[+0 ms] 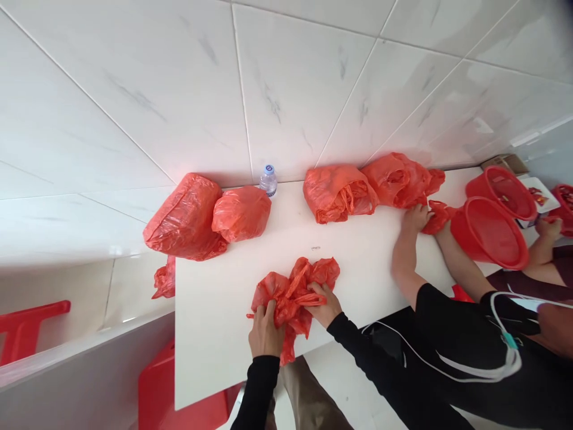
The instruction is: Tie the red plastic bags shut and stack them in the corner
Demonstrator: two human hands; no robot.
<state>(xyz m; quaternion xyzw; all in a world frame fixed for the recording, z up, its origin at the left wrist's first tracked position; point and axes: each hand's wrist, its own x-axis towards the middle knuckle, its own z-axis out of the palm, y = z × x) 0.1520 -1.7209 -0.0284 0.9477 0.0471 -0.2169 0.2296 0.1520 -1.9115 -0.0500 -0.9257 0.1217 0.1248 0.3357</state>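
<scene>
A crumpled red plastic bag [293,292] lies near the front edge of the white table [215,322]. My left hand [265,331] is closed on its left side, fingers pinching the plastic. My right hand [326,306] grips its right side, fingers curled into the folds. Both my arms wear black sleeves.
Filled red bags [188,218] [242,212] [338,192] [398,179] line the wall, with a small water bottle [268,179] between them. To my right, a person's hands [416,218] hold a red bag [436,216] beside red basins [490,233] [504,191]. Red stools [165,388] stand below.
</scene>
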